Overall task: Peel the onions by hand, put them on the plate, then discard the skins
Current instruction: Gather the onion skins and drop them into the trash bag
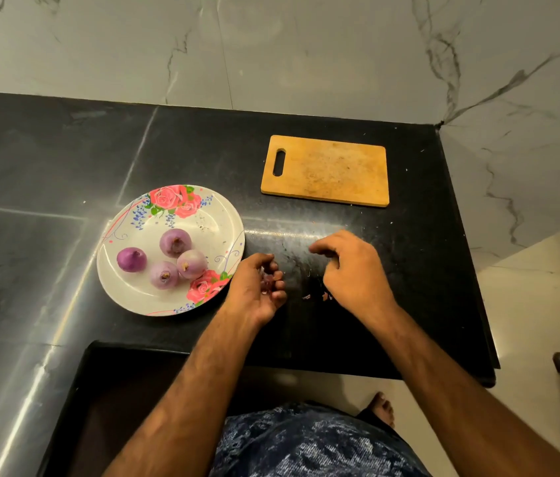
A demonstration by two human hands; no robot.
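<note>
Four peeled onions [176, 242] sit together on the plate [127, 287], which rests on the black counter [65, 166]. Just right of the plate, the left hand [254, 290] is cupped, its fingers curled around purple skins [267, 279]. The right hand [350, 270] hovers close by with its fingers bent; I cannot tell whether it pinches anything. Small scraps [316, 297] lie between the hands. Farther back lies a board [326, 170].

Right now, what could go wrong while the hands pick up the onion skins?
The left hand cups skins loosely; some might slip out. Small bits by the right hand lie on the dark counter, easily missed. That left hand is near the plate; a bump might roll the onions.
</note>
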